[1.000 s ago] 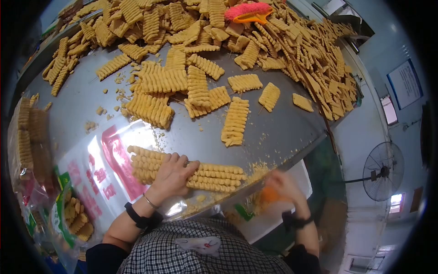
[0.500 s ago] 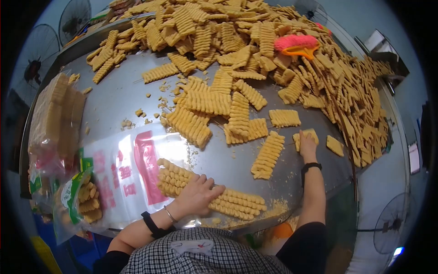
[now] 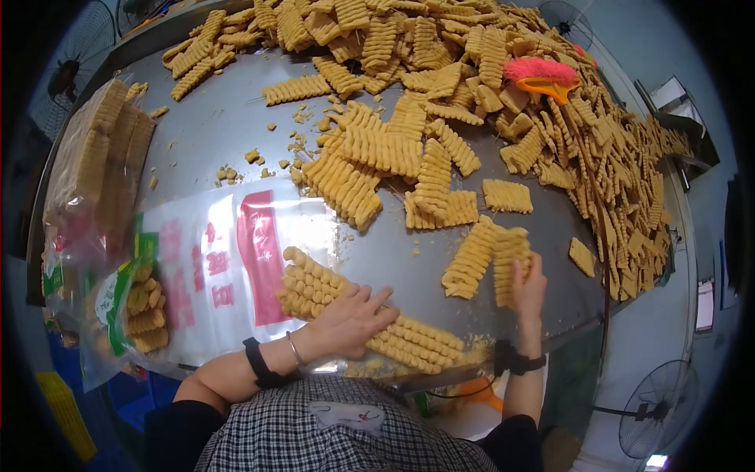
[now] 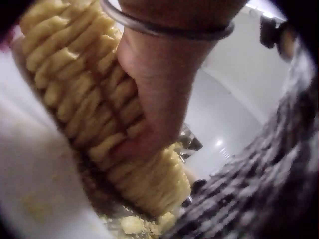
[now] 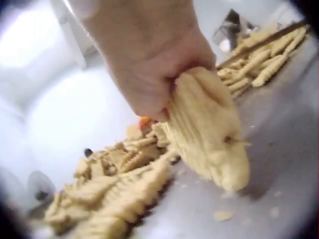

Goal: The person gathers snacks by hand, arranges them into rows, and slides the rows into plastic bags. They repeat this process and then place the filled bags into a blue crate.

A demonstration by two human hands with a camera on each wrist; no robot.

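Note:
A stack of ridged golden pieces lies at the table's front edge, and my left hand grips it across the middle. In the left wrist view the thumb of my left hand presses along the side of the stacked pieces. On the right, my right hand pinches one ridged piece, held tilted beside another long piece. The right wrist view shows my right hand round one end of the held piece, with a thin stick end poking out of it.
A printed clear bag lies flat left of the stack. Filled bags stand at the far left. Loose pieces cover the middle; a large heap with a pink-and-orange brush fills the back and right.
My right hand came up from below the table edge, took a piece at the right and brought it nearer, beside the long piece. My left hand stays on the stack.

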